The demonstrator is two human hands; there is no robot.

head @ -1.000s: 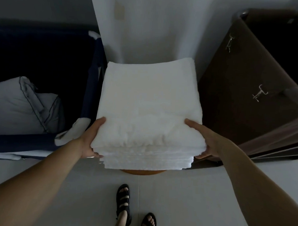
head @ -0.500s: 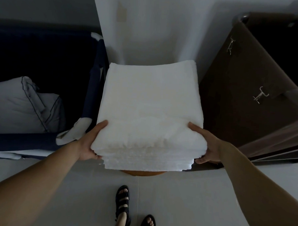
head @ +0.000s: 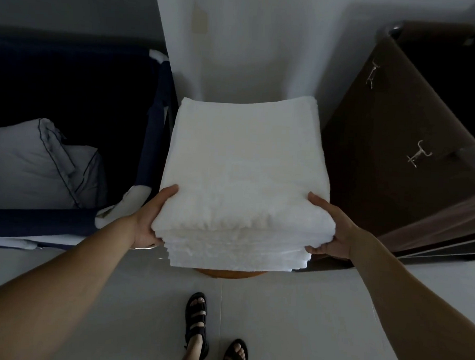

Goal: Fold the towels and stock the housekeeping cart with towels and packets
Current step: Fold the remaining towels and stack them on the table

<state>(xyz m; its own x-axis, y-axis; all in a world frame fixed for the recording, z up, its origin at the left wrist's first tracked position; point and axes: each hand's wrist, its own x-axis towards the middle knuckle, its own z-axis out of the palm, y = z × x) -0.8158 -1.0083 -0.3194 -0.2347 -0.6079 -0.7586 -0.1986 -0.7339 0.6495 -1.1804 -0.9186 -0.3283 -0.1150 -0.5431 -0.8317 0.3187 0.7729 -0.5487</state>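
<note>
A: At the centre, what?

B: Folded white towels (head: pixel 244 174), stacked on a round wooden stool (head: pixel 229 273) peeking out at six o'clock beneath.

A: And the hands?

B: Left hand (head: pixel 147 222) at the stack's seven o'clock corner, right hand (head: pixel 330 230) at its five o'clock corner. Thumbs pressed flat on top. Fingers (head: pixel 313 250) curled into the sides partway down, pinching the upper layers, with more layers below the grip. Left fingers mostly hidden under the pile.

A: Around it?

B: At nine o'clock, a navy bin (head: pixel 151 127) with a pillow (head: pixel 35 165) inside. At three o'clock, a brown cabinet (head: pixel 388 186) bearing two metal hooks (head: pixel 418 157). At twelve, white wall. At six, black sandals (head: pixel 196 317) on pale floor.
</note>
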